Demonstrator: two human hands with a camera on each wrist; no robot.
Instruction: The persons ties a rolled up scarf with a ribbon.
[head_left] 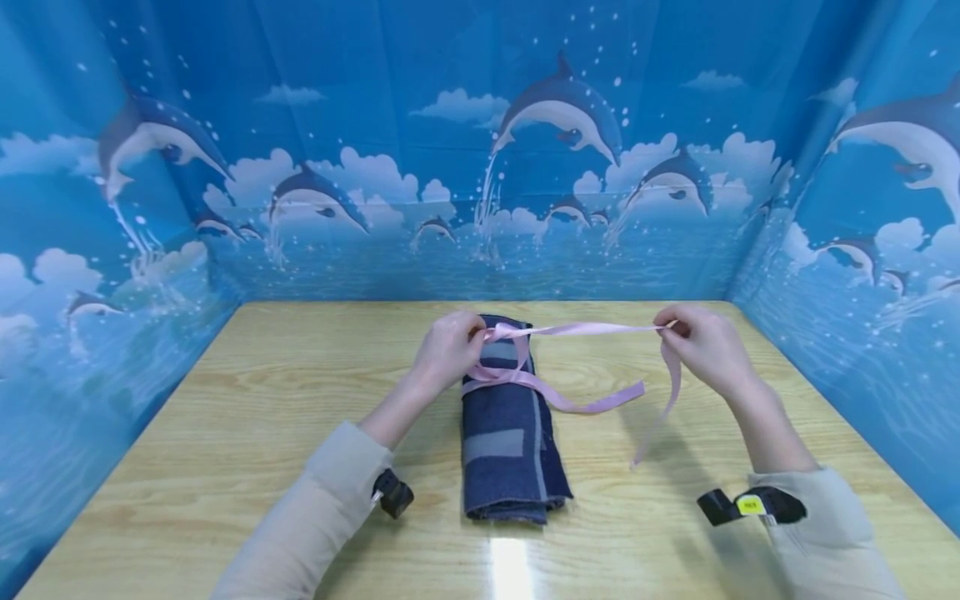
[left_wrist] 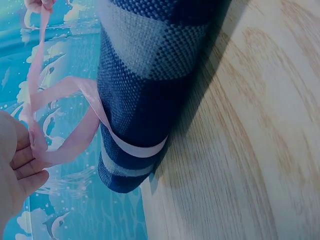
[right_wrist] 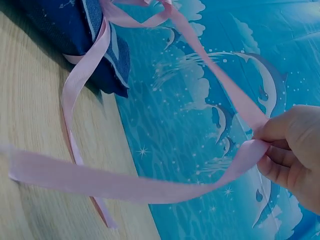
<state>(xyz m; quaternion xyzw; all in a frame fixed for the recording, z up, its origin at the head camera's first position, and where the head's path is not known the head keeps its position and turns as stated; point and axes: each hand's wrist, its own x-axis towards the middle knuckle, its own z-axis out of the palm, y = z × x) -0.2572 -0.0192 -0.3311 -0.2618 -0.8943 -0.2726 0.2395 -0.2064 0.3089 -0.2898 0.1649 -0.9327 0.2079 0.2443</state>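
Observation:
A rolled navy cloth with grey-blue stripes (head_left: 502,475) lies lengthwise on the table, and a pink ribbon (head_left: 585,329) passes around its far part. Above that part my left hand (head_left: 450,346) pinches the ribbon near a loop. Out to the right, my right hand (head_left: 701,342) pinches the same ribbon between thumb and fingers, and the stretch between both hands runs nearly straight. From the right fingers a loose end hangs down, seen broad in the right wrist view as a pink tail (right_wrist: 100,180). Another ribbon end (head_left: 600,406) trails right from the roll.
The wooden table (head_left: 300,400) stretches to both sides of the roll. Around it hangs a blue curtain printed with dolphins (head_left: 375,167). A small black camera sits on each wrist, the right one (head_left: 750,506) bearing a yellow label.

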